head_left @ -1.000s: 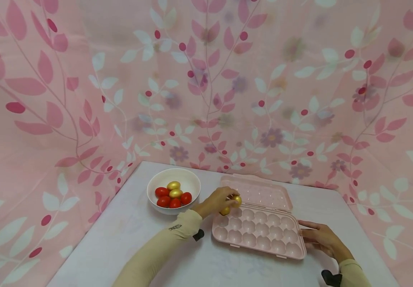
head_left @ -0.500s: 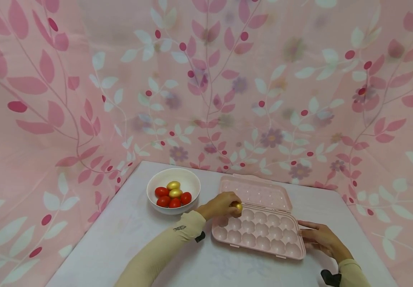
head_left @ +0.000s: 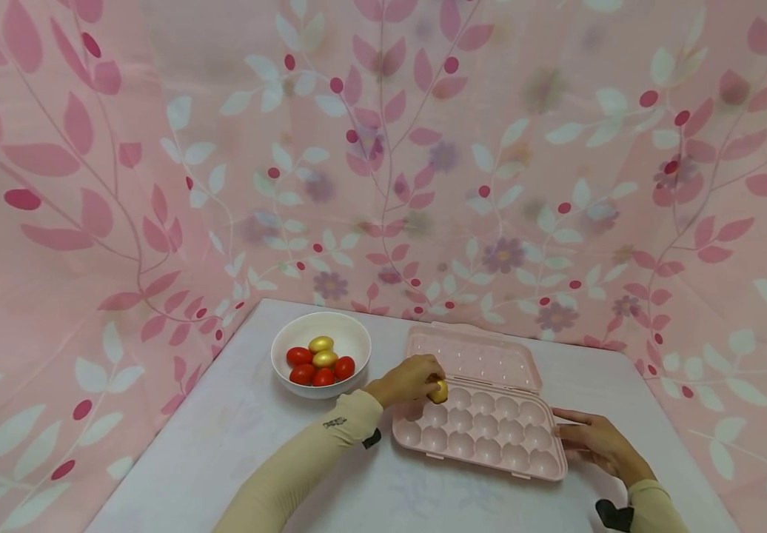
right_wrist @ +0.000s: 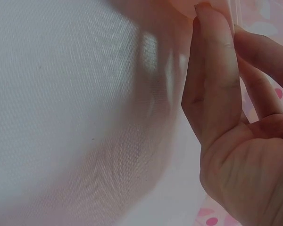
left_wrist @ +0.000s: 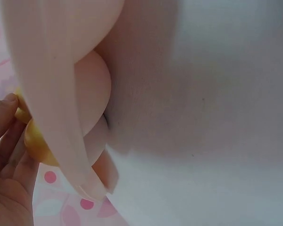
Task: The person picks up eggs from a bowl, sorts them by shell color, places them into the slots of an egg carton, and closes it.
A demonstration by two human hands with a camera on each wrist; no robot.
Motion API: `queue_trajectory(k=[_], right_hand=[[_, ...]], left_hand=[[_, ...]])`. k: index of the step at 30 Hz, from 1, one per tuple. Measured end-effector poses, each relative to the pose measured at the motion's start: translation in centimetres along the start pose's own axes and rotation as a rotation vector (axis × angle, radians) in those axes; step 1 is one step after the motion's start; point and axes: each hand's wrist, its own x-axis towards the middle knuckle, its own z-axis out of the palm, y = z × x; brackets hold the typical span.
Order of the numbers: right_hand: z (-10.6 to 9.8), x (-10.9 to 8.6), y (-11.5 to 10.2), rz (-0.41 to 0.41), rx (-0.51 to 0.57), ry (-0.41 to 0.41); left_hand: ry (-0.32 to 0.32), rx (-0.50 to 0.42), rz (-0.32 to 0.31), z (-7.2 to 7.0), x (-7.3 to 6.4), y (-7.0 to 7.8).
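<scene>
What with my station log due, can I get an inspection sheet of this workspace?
Surface: pale table
Bowl: white, holding four red eggs and two gold eggs
Carton: pink, lid open
Clutter: nothing seen
Left grip: bare hand over the carton's left end, pinching a gold egg; another gold egg beside it
Right grip: bare hand, fingers touching the carton's right edge
Cables: nothing seen
Surroundings: pink floral backdrop
</scene>
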Motion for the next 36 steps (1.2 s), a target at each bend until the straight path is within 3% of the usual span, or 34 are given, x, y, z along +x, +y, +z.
queue_trajectory(k=[5,12,18,25,32,36], right_hand=[[0.1,0.0,-0.1,-0.011,0.012,-0.014],[0.4,-0.1,0.1,-0.014,0.027,-0.023],[0.5,0.1,0.0,0.002,0.007,-0.004],[0.3,0.3,-0.4,-0.004,-0.040,0.005],[0.0,-0.4,-0.3,-0.010,0.003,-0.017],[0.0,-0.7,-0.3,-0.016,0.005,-0.031]], left_hand=[[0.011,0.030,0.011,-0.2,-0.1,0.0],[0.021,0.052,-0.050,-1.7,-0.7,0.1],[0.056,0.066,-0.039,-3.8,-1.7,-1.3],[0.174,0.137,0.022,-7.1,-3.7,-3.5],[0.141,0.153,-0.079,-9.0,-5.2,-5.3],[0.180,0.149,-0.113,-9.4,-6.2,-6.3]])
